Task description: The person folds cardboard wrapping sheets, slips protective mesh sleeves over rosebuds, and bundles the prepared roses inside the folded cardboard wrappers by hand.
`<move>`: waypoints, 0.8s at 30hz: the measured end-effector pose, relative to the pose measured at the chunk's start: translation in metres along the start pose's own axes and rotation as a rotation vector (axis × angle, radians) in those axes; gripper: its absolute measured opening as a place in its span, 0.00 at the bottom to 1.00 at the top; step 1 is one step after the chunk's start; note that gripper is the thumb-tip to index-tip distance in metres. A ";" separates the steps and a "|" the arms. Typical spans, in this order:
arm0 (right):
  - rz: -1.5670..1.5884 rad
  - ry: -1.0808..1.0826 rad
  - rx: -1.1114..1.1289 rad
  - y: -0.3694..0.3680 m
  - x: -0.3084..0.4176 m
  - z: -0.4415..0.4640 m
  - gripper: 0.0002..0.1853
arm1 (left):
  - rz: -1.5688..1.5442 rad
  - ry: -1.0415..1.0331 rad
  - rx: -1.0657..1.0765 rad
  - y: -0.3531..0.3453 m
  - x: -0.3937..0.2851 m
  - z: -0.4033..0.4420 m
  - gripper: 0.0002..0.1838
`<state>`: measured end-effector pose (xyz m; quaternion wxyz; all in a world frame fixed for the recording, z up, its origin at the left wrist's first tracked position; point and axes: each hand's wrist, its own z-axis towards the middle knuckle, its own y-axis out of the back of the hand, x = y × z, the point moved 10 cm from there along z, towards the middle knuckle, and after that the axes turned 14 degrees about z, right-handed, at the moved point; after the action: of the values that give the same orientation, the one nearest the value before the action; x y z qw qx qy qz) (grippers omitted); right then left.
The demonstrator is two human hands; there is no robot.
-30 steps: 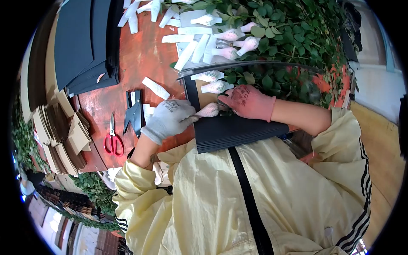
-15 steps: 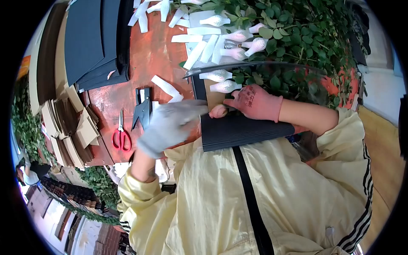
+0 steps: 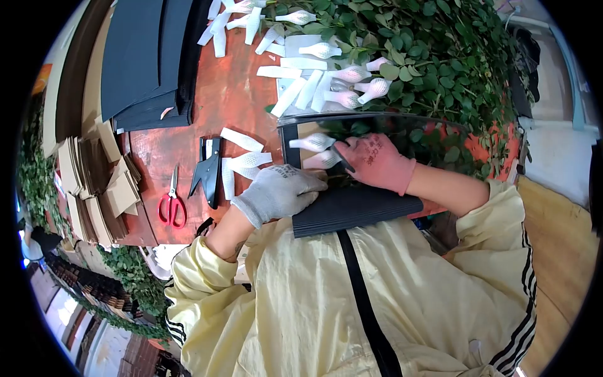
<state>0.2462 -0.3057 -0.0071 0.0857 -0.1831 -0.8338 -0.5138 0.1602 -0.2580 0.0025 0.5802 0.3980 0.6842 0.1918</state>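
Note:
My left hand (image 3: 282, 191), in a grey glove, is closed at the left end of the black corrugated sheets (image 3: 358, 210). Its fingertips are curled together, and what they hold is hidden. My right hand (image 3: 375, 162), in a pink glove, is closed beside two roses in white foam nets (image 3: 312, 142). What lies between its fingers cannot be made out. The netted roses rest on a brown card (image 3: 306, 130) inside a black wrap with a clear film (image 3: 402, 125), their leafy stems running right beneath the film.
Red-handled scissors (image 3: 171, 207) and a black stapler (image 3: 207, 173) lie on the red table (image 3: 232, 81) at left. Loose white nets (image 3: 247, 160) are beside them. Netted roses (image 3: 352, 74) and leafy stems (image 3: 440, 56) fill the back. Brown cards (image 3: 94, 188) and black sheets (image 3: 132, 56) are stacked left.
My left hand has moved right and closed where a bare pink rose head was showing; that head is now hidden. The film's edge and the netted roses beneath it have shifted nearer.

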 end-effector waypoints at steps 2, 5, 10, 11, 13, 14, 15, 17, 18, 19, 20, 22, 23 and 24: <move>0.061 0.184 -0.194 0.017 0.021 -0.003 0.24 | 0.004 -0.006 -0.012 0.002 -0.001 0.000 0.14; 0.031 0.151 -0.051 0.009 0.032 0.013 0.22 | -0.025 0.015 0.015 0.003 -0.004 -0.001 0.14; -0.006 0.282 -0.159 -0.008 0.029 0.003 0.15 | -0.135 0.012 -0.032 -0.006 0.005 -0.009 0.14; -0.024 0.265 -0.142 -0.008 0.029 0.003 0.16 | -0.169 -0.014 -0.087 -0.005 0.004 -0.010 0.14; -0.040 0.262 -0.103 -0.001 0.034 0.002 0.16 | -0.204 -0.042 -0.138 0.002 0.002 -0.010 0.13; -0.064 0.264 -0.065 -0.003 0.036 0.002 0.16 | -0.148 -0.038 -0.169 0.015 0.002 -0.010 0.13; -0.060 0.263 -0.067 -0.004 0.035 0.003 0.16 | -0.089 -0.031 -0.202 0.025 0.004 -0.011 0.13; -0.077 0.311 -0.095 -0.007 0.037 0.002 0.16 | 0.022 0.138 -0.254 0.031 0.026 -0.015 0.14; -0.069 0.310 -0.096 -0.008 0.038 0.002 0.16 | 0.129 0.307 -0.311 0.038 0.043 -0.022 0.14; -0.042 0.291 -0.094 -0.008 0.037 0.004 0.16 | 0.219 0.341 -0.302 0.039 0.042 -0.019 0.13; -0.017 0.276 -0.090 -0.007 0.035 0.007 0.17 | 0.221 0.349 -0.304 0.035 0.047 -0.016 0.13; -0.024 0.297 -0.138 -0.009 0.033 0.006 0.16 | 0.338 0.190 -0.311 0.022 0.040 -0.006 0.15; -0.025 0.282 -0.136 -0.009 0.032 0.007 0.16 | 0.395 0.173 -0.262 0.017 0.040 -0.003 0.14; -0.025 0.265 -0.134 -0.009 0.030 0.007 0.15 | 0.392 0.172 -0.260 0.016 0.042 -0.001 0.14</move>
<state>0.2151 -0.2969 -0.0074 0.1762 -0.1085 -0.7813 -0.5889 0.1645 -0.2155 -0.0127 0.5179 0.4271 0.6105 0.4204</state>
